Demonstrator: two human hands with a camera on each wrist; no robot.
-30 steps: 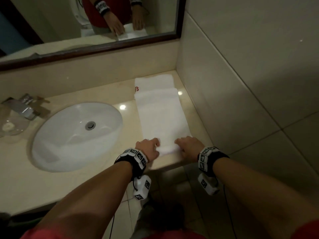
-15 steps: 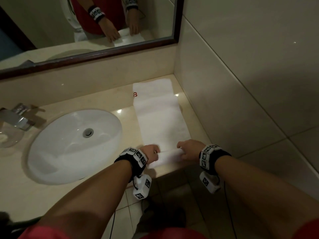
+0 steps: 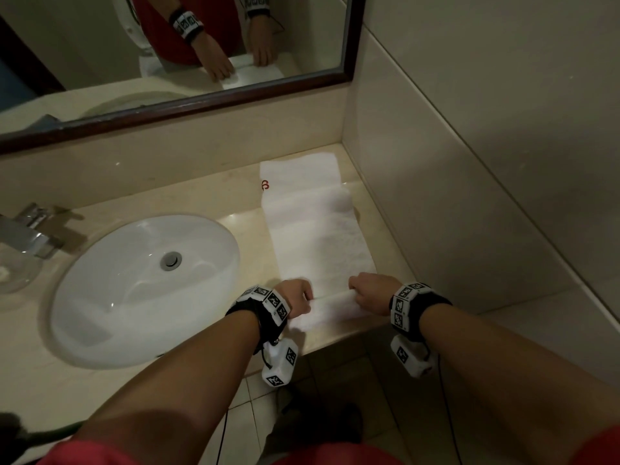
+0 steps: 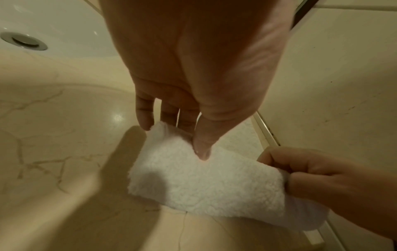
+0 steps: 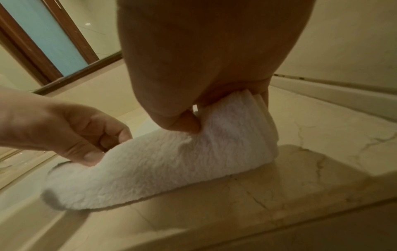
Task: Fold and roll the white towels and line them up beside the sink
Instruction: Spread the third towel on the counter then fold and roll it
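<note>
At the near edge of the counter point(image 3: 385, 209), right of the sink point(image 3: 141, 290), the left hand point(image 3: 295, 298) and right hand point(image 3: 372, 293) each pinch an end of the towel point(image 3: 318, 243) with curled fingers, its near end rolled, the rest lying flat toward the far mirror point(image 3: 201, 99).

We see the towel point(image 3: 318, 243) laid lengthwise on the counter point(image 3: 208, 199), just right of the sink point(image 3: 134, 290), its far end touching the back wall below the mirror point(image 3: 174, 105). Its rolled near end sits at the counter's front edge, between the left hand point(image 3: 297, 297) and right hand point(image 3: 372, 292). The faucet point(image 3: 30, 233) stands left of the sink.
</note>
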